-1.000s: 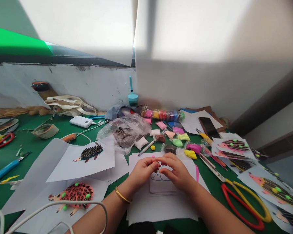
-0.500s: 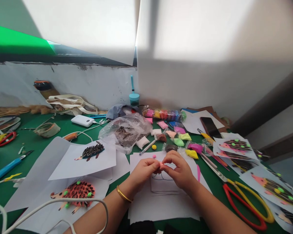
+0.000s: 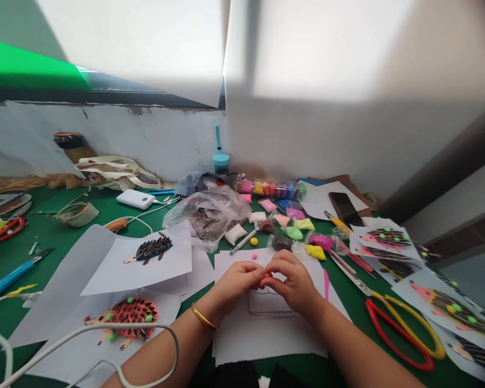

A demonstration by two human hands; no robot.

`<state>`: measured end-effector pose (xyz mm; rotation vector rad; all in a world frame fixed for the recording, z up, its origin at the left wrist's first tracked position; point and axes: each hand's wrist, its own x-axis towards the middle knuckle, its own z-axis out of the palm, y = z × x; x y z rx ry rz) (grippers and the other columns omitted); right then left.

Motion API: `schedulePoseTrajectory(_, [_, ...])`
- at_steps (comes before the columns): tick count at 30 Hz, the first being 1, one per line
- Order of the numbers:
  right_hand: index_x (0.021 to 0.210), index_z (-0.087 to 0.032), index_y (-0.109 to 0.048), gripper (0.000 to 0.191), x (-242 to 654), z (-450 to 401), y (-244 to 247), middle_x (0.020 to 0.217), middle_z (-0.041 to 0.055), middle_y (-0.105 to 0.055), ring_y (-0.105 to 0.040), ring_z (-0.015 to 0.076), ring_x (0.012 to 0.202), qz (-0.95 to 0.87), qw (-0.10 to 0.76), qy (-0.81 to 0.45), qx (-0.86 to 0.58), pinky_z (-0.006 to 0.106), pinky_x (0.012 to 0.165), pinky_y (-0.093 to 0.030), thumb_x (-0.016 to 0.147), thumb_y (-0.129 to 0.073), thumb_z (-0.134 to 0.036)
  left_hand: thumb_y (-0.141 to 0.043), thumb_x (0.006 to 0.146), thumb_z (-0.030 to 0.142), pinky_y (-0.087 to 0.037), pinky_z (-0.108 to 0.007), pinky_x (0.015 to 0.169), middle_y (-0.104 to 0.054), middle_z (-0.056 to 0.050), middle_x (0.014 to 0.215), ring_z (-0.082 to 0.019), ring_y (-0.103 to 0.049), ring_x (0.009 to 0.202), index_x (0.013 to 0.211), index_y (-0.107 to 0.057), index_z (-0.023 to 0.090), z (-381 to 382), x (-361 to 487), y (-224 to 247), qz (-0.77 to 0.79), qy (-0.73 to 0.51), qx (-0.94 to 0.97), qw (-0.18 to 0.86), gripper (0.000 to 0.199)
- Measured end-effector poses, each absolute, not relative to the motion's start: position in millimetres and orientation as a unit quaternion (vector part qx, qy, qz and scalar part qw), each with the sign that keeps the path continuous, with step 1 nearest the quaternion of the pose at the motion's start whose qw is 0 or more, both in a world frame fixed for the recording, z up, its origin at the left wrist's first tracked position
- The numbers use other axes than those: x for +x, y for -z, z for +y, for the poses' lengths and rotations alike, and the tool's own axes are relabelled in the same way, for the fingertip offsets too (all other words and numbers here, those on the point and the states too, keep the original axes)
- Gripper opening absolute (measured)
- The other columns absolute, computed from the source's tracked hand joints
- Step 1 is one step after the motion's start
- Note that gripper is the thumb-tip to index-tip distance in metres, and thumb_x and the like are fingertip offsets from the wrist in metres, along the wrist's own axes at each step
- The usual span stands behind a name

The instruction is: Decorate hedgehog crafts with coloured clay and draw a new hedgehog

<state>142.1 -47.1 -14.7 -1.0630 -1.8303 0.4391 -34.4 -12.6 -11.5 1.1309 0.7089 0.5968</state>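
Observation:
Over the white paper sheets [image 3: 236, 339], my left hand [image 3: 242, 280] and my right hand [image 3: 289, 277] meet fingertip to fingertip. Both are closed in a pinch on a small piece of pink modelling clay, now mostly hidden by the fingers. Below them lies a smaller sheet with a drawn outline [image 3: 270, 306], partly covered by my hands. Just beyond, a small pink clay ball [image 3: 254, 256] rests on the paper, with a yellow clay ball [image 3: 254, 241] and a pen [image 3: 243, 242] behind it. A pink modelling tool [image 3: 326, 284] lies right of my right hand.
Scissors [image 3: 404, 323] lie at the right beside finished hedgehog pictures [image 3: 448, 304]. Several clay packets [image 3: 294, 233] and a plastic bag of seeds [image 3: 208, 218] stand behind. More hedgehog pictures [image 3: 151, 249], a white cable [image 3: 105, 326] and a blue-handled knife [image 3: 10, 280] are at the left.
The pink clay showing between my fingertips is now mostly covered as the fingers have shifted closer around it. The view has moved very slightly; the table things lie as before.

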Motion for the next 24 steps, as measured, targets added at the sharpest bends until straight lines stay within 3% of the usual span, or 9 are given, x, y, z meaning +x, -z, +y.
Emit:
schedulePoseTrajectory(5, [0.108,-0.025,-0.070,0.027,138.3,-43.8,16.5,0.087,0.0044,-0.063,-0.058,0.0197,0.082,-0.743,0.462,-0.204,-0.438,0.033,0.072,-0.049,0.085,-0.070,-0.040,-0.070,0.076,0.056,-0.036,-0.025,0.065,-0.053,0.001,0.068,-0.011,-0.045,0.065,0.074,-0.059,0.014,-11.6,-33.2,12.3,0.346,-0.352,0.511,0.704,0.044])
schedulePoseTrajectory(10, [0.090,-0.024,-0.072,0.012,136.1,-44.3,14.8,0.077,0.0032,-0.063,-0.058,0.0183,0.078,-0.738,0.475,-0.193,-0.439,0.032,0.069,-0.048,0.092,-0.062,-0.029,-0.069,0.077,0.058,-0.034,-0.024,0.062,-0.052,0.001,0.065,-0.011,-0.043,0.064,0.073,-0.061,0.013,-13.1,-32.1,17.1,0.359,-0.377,0.527,0.672,0.045])
schedulePoseTrajectory(15, [0.091,-0.024,-0.071,0.010,138.6,-47.4,15.0,0.077,0.0038,-0.062,-0.056,0.0192,0.076,-0.745,0.481,-0.115,-0.447,0.034,0.068,-0.047,0.091,-0.061,-0.023,-0.076,0.073,0.050,-0.036,-0.025,0.066,-0.057,-0.001,0.074,-0.013,-0.046,0.070,0.080,-0.067,0.013,-13.5,-32.2,14.1,0.361,-0.351,0.539,0.676,0.039])
schedulePoseTrajectory(17, [0.097,-0.025,-0.071,0.010,141.1,-46.6,16.4,0.083,0.0048,-0.063,-0.057,0.0201,0.080,-0.752,0.473,-0.110,-0.445,0.035,0.071,-0.048,0.090,-0.063,-0.025,-0.076,0.073,0.049,-0.037,-0.025,0.067,-0.058,-0.002,0.075,-0.013,-0.047,0.070,0.080,-0.068,0.013,-13.3,-31.9,10.8,0.367,-0.355,0.530,0.676,0.038])
schedulePoseTrajectory(21, [0.125,-0.026,-0.062,0.035,147.1,-42.3,19.2,0.103,0.0076,-0.062,-0.059,0.0211,0.092,-0.760,0.451,-0.184,-0.431,0.036,0.081,-0.051,0.091,-0.062,-0.034,-0.071,0.077,0.051,-0.037,-0.025,0.065,-0.056,-0.001,0.071,-0.012,-0.046,0.068,0.077,-0.065,0.013,-13.5,-32.2,5.4,0.369,-0.348,0.523,0.685,0.039])
schedulePoseTrajectory(24, [0.128,-0.027,-0.062,0.033,148.3,-39.7,18.2,0.100,0.0068,-0.062,-0.060,0.0197,0.092,-0.767,0.432,-0.250,-0.403,0.035,0.082,-0.051,0.098,-0.051,-0.034,-0.070,0.077,0.051,-0.035,-0.024,0.063,-0.053,0.001,0.066,-0.011,-0.044,0.064,0.074,-0.064,0.013,-14.5,-32.6,6.3,0.349,-0.335,0.529,0.697,0.040])
